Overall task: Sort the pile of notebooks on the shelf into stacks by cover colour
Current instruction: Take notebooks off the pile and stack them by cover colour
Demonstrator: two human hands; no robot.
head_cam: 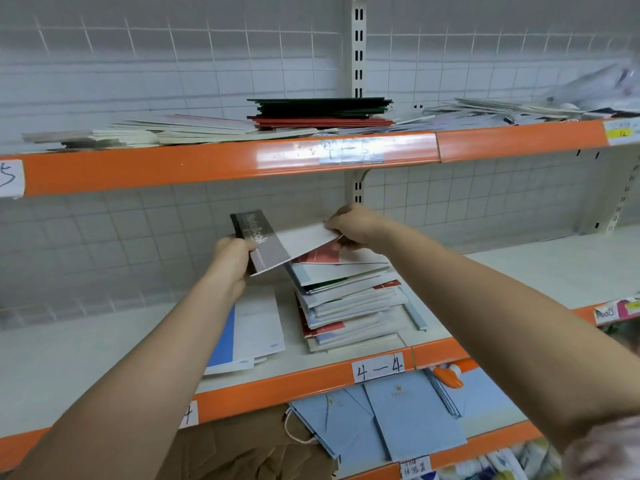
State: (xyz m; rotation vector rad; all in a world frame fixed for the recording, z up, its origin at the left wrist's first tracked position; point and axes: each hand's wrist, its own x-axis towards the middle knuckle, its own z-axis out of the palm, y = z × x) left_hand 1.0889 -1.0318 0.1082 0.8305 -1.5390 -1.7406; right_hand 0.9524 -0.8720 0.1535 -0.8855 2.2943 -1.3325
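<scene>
Notebook (277, 244) with a grey-and-white cover is lifted clear above the pile (346, 306) on the middle shelf (104, 348), tilted with its spine end up. The left hand (232, 258) grips the spine edge, fingers curled round it; the right hand (353, 226) pinches the far white corner. The pile, mixed white, red and pale blue covers, sits just right of a small stack (252, 327) of white-and-blue notebooks at the shelf front. To do the step well, the person should judge the cover colour before moving: a grey-banded cover probably matches neither band colour in the stack, so bare shelf to the left would suit a fresh stack. The right hand should let go first, and the left lay the notebook flat, edges squared. The leaning pile could slip if brushed.
</scene>
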